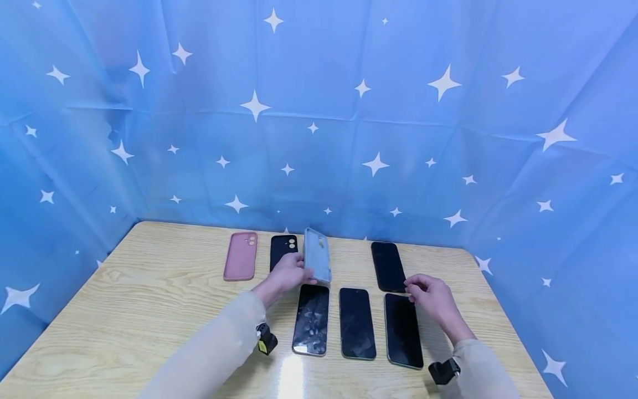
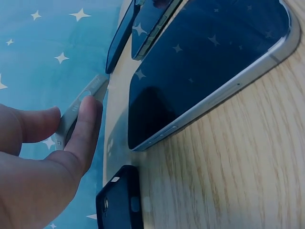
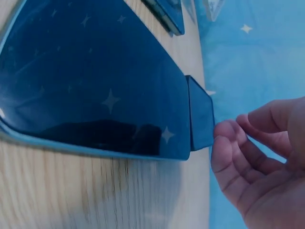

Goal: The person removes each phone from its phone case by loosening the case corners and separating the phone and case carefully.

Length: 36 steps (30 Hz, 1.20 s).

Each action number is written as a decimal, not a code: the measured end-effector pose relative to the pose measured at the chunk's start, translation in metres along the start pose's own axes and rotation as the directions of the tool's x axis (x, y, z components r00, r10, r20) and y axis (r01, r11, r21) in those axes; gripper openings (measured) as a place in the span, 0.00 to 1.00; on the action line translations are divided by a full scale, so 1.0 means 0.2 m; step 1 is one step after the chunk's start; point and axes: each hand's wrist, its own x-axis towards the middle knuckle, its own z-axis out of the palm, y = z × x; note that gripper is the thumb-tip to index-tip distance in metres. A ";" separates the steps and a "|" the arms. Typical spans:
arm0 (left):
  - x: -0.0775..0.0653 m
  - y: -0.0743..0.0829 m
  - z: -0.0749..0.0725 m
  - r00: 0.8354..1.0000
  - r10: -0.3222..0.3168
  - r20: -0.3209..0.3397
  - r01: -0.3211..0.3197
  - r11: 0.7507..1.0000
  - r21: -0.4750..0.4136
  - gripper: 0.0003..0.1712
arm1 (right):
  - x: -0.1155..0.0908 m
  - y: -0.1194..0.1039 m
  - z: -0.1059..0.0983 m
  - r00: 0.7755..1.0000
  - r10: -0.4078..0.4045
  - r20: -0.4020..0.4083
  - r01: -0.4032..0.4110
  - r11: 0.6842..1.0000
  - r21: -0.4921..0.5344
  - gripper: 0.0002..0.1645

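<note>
My left hand pinches a light blue phone case by its lower left edge, thumb on one side and fingers on the other. The case is tilted up, its hollow inside showing. In the left wrist view it appears edge-on between thumb and fingers. My right hand holds nothing, its fingers loosely curled. Its fingertips are right at the near right corner of the back phone, just above the right front phone. A black phone case lies behind my left hand, partly hidden.
A pink phone case lies at the back left. Two more dark phones, the left one and the middle one, lie screen up in the front row. A blue starred curtain hangs behind the wooden table.
</note>
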 end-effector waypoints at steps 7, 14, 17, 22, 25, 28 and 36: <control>0.04 -0.02 0.02 1.000 -0.019 -0.007 0.019 0.999 0.028 0.30 | 0.04 0.04 -0.01 1.000 0.005 -0.005 -0.006 0.999 -0.049 0.14; 0.07 -0.03 0.04 1.000 -0.029 -0.012 0.029 0.999 0.036 0.29 | 0.07 0.06 -0.02 1.000 0.031 -0.005 -0.031 0.998 -0.048 0.14; 0.09 -0.03 0.04 0.999 -0.040 -0.020 0.041 0.999 0.037 0.29 | 0.08 0.07 -0.02 0.999 0.038 0.001 -0.038 0.998 -0.058 0.14; 0.10 -0.03 0.06 0.996 -0.064 -0.060 0.067 0.996 0.054 0.34 | 0.10 0.07 -0.03 0.999 0.045 0.008 -0.044 0.996 -0.075 0.15; 0.11 -0.03 0.07 0.994 -0.069 -0.089 0.076 0.994 0.077 0.35 | 0.10 0.07 -0.03 0.998 0.056 0.010 -0.055 0.995 -0.086 0.16; 0.12 -0.03 0.08 0.991 -0.075 -0.115 0.090 0.987 0.133 0.33 | 0.11 0.08 -0.03 0.998 0.061 0.013 -0.060 0.994 -0.092 0.16; 0.14 -0.02 0.09 0.984 -0.092 -0.155 0.134 0.949 0.286 0.33 | 0.14 0.09 -0.03 0.997 0.066 0.028 -0.063 0.993 -0.103 0.17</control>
